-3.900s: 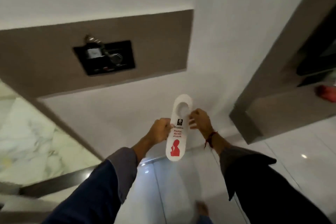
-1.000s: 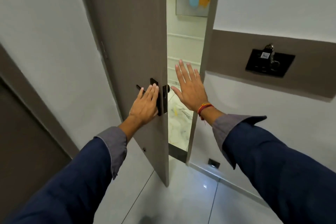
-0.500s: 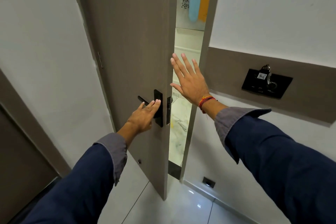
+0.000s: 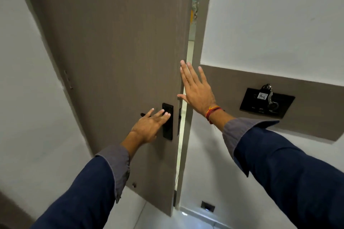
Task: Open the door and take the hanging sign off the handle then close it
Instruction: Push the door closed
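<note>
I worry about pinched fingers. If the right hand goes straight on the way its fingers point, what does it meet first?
Probably the door's free edge: the right hand points up and forward, fingertips already at that edge. Contact is unclear; depth is hard to judge.

The grey-brown door (image 4: 115, 52) stands slightly ajar, with a narrow gap between its free edge and the frame (image 4: 201, 24). A black lock plate (image 4: 167, 131) is mounted near that edge, with the tip of a black lever handle (image 4: 143, 114) showing to its left. The left hand (image 4: 149, 128) lies flat over the lever and plate, fingers spread. The right hand (image 4: 197, 91), also spread flat, has its fingertips at the door's edge. Low on the door sits a small round fitting (image 4: 134, 184). Glossy white floor (image 4: 186, 219) runs beneath.
</note>
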`<act>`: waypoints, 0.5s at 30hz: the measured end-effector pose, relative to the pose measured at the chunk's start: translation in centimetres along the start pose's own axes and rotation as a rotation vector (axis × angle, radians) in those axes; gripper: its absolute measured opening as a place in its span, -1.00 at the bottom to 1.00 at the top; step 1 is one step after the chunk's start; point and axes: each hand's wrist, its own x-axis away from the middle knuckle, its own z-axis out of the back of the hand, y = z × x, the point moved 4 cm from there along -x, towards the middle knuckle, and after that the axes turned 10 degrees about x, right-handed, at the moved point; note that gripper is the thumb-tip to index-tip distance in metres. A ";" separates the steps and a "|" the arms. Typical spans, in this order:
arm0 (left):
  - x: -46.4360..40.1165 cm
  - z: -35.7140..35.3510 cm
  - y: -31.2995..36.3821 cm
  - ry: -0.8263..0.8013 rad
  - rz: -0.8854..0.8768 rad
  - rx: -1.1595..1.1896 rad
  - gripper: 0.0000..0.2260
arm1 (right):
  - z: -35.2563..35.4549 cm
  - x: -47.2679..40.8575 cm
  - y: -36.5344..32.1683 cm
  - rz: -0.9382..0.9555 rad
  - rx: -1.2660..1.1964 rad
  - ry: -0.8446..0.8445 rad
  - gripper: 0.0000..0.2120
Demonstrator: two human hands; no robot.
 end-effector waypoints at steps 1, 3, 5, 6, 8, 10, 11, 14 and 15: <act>-1.3 -0.1 -0.9 -0.015 -0.052 -0.041 -0.17 | -0.9 -0.5 0.4 -0.005 0.032 -0.007 -0.01; -3.3 -0.9 -2.3 0.035 -0.153 -0.128 -0.17 | -2.7 -1.0 0.7 -0.038 0.081 -0.027 -0.04; -4.7 -1.1 -3.1 0.039 -0.205 -0.152 -0.17 | -3.8 -1.5 0.8 -0.064 0.086 -0.054 -0.05; -5.3 -1.4 -3.5 0.042 -0.235 -0.136 -0.17 | -4.3 -1.7 0.8 -0.075 0.072 -0.069 -0.05; -6.5 -2.0 -5.0 0.071 -0.310 -0.137 -0.17 | -5.4 -2.0 0.5 -0.108 0.083 -0.086 -0.06; -7.9 -2.3 -6.4 0.095 -0.381 -0.153 -0.17 | -6.4 -2.3 0.2 -0.150 0.107 -0.090 -0.06; -8.4 -2.5 -6.8 0.122 -0.407 -0.144 -0.18 | -6.8 -2.4 0.1 -0.169 0.118 -0.099 -0.07; -9.3 -3.1 -6.8 0.136 -0.417 -0.078 -0.23 | -7.1 -3.0 -0.6 -0.232 0.178 -0.143 -0.08; -9.5 -3.4 -6.9 0.129 -0.416 -0.053 -0.24 | -7.2 -3.1 -0.9 -0.244 0.195 -0.160 -0.08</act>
